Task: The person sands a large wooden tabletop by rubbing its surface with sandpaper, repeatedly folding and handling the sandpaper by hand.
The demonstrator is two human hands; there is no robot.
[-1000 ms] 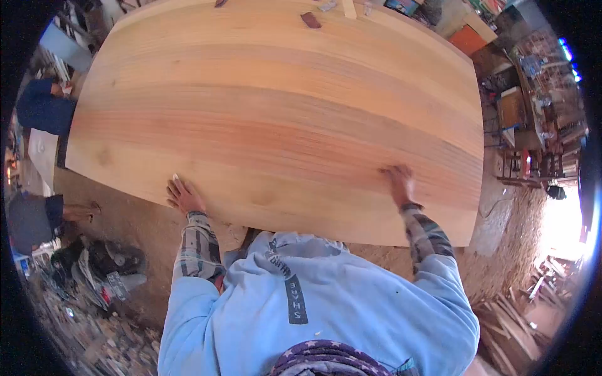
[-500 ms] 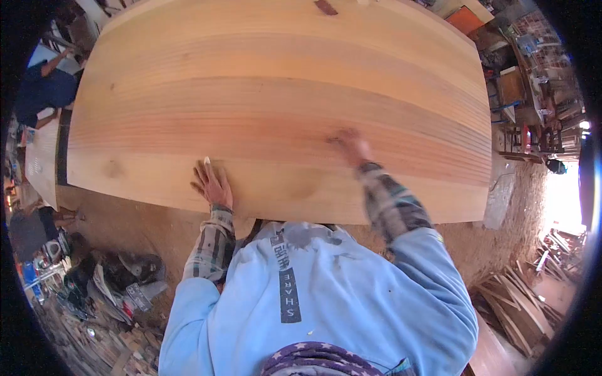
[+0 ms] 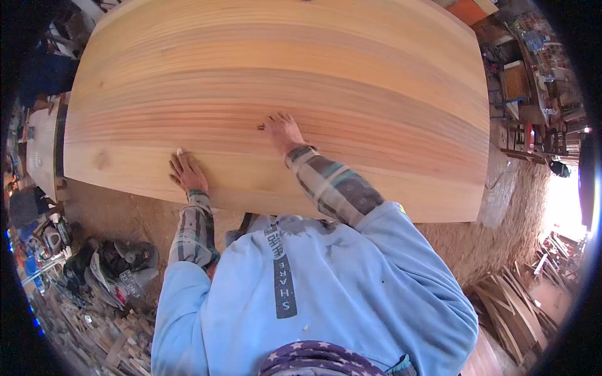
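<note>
A large wooden panel [image 3: 376,81] with reddish and yellow grain stripes lies in front of me. My left hand [image 3: 188,172] rests flat on its near part, left of the middle, with fingers spread and one fingertip wrapped in white. Farther in and to the right, my right hand [image 3: 285,133] presses on the panel with its fingers bent and close together. A small dark bit shows at the edge of that hand; what lies under the fingers is hidden.
Dark bags [image 3: 119,266] and scrap wood lie on the floor at left. Loose boards [image 3: 511,307] are heaped at lower right. A workbench with clutter [image 3: 533,94] stands beyond the panel's right end. A pale board [image 3: 42,147] sits past its left end.
My right hand has swept left across the panel, from right of the middle toward my left hand. The view has shifted slightly, and the brown piece at the far edge has left it.
</note>
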